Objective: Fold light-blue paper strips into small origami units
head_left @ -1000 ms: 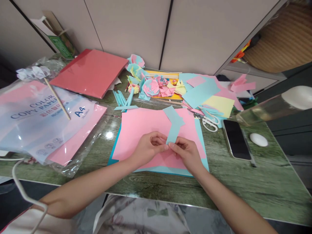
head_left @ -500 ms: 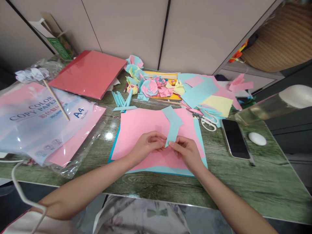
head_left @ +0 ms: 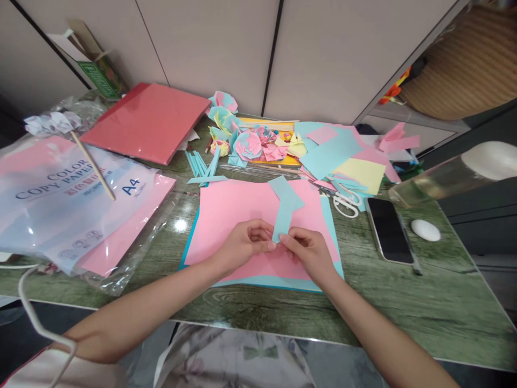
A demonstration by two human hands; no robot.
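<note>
A light blue paper strip [head_left: 284, 215] stands over the pink paper sheet [head_left: 226, 210], its near end pinched between both hands. My right hand [head_left: 309, 248] grips the strip's lower right corner with thumb and fingers. The thumb and curled fingers of my left hand [head_left: 252, 240] close on the lower left corner. Beyond the strip's far end lies another blue paper piece [head_left: 285, 189] with an angled edge; whether the two are joined I cannot tell. Under the pink sheet, blue paper [head_left: 278, 283] shows along the near edge.
Folded paper flowers [head_left: 248, 145], blue strips [head_left: 202, 164] and paper scraps [head_left: 331, 153] lie at the back. White-handled scissors [head_left: 346, 203], a phone [head_left: 390, 230], a white mouse-like object [head_left: 426, 230] and a bottle [head_left: 432, 180] are on the right. On the left are a copy paper pack [head_left: 81, 199] and a red folder [head_left: 149, 121].
My left thumb has come forward onto the strip's near end, and the left fingers have curled more. The strip has shifted slightly; my right hand keeps its pinch.
</note>
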